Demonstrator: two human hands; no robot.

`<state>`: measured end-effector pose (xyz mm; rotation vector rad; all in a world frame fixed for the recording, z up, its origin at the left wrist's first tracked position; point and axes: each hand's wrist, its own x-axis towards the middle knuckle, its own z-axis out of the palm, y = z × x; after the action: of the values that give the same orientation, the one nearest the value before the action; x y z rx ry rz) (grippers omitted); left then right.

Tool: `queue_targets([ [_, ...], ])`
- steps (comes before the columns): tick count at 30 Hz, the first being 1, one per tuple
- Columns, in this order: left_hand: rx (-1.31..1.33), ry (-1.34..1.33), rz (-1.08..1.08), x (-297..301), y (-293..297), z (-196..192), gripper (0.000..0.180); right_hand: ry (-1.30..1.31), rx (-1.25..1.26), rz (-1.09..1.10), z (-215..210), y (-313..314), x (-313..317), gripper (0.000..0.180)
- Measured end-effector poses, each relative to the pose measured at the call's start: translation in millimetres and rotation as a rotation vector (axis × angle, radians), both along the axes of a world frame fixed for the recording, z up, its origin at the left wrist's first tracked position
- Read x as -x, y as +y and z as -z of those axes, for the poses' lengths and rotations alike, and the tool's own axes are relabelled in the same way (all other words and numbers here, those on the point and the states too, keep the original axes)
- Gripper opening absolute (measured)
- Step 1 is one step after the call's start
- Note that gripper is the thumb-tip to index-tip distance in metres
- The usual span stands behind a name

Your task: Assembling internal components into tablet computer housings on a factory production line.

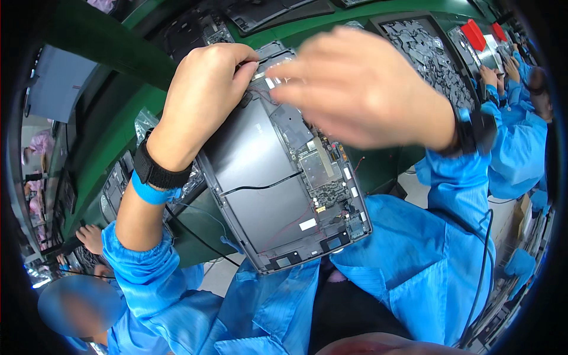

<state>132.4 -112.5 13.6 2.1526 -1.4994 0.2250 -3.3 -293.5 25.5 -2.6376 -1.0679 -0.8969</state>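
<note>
An opened tablet-like device (248, 207) lies in front of me, tilted in the view, its inside facing up. A large grey battery (260, 148) fills its left side, and a circuit board (322, 177) runs down the right. A black cable (260, 184) crosses the battery. At the far end, my left hand (204, 89) is closed in a pinch on the device's edge; what its fingertips hold is too small to make out. My right hand (367, 89) hovers over the far right part, smeared by motion, its thumb and forefinger pointing at the same end.
A black tray (423, 53) of many small dark parts stands at the far right on the green bench (266, 40). Red bins (473, 34) are beyond it. Co-workers in blue sit at both sides. A clear plastic bag (145, 123) lies left, and a black cord (198, 236) hangs near my left arm.
</note>
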Motion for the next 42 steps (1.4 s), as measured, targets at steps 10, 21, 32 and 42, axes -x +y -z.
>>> queue_targets([
  [10,-0.016,0.059,-0.040,2.2,-3.1,-0.1,0.013,-0.083,0.378,0.235,10.0,29.7,40.7,0.031],
  [21,-0.066,0.106,-0.032,2.1,-10.1,-5.9,0.010,-0.164,0.243,0.365,35.8,20.5,0.5,0.011],
  [32,-0.051,-0.173,-0.038,2.8,-14.4,7.5,0.013,0.002,0.250,0.489,25.5,29.6,4.6,0.019],
  [42,-0.090,-0.133,-0.007,-0.9,-5.3,4.0,0.009,-0.044,0.251,0.450,27.9,23.1,2.7,0.024],
])
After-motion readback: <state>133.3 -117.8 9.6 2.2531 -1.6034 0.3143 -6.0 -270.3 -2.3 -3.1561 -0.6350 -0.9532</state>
